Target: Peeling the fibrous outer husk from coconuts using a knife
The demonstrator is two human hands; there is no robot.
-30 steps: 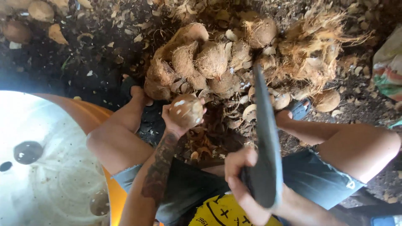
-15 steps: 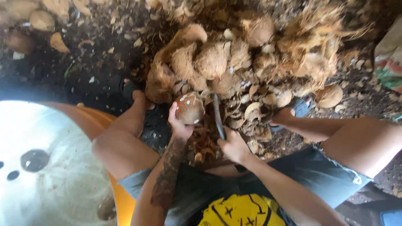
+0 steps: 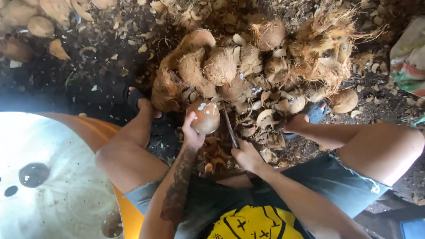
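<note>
My left hand (image 3: 193,135) grips a brown, husked coconut (image 3: 204,117) with white chipped spots, held up between my knees. My right hand (image 3: 245,155) is closed around the handle of a long dark blade (image 3: 229,128), whose edge points away from me just right of the coconut. Whether the blade touches the shell is unclear. Both feet rest on the dark ground on either side.
A heap of fibrous coconuts and husk pieces (image 3: 248,66) lies straight ahead. Shell fragments (image 3: 270,117) litter the ground by my right foot. An orange tub (image 3: 102,132) of cloudy liquid stands at my left. A cloth sack (image 3: 409,57) sits at the far right.
The blade, raised high close to the camera a second ago, has swung down beside the coconut. My left hand has kept the coconut in nearly the same place.
</note>
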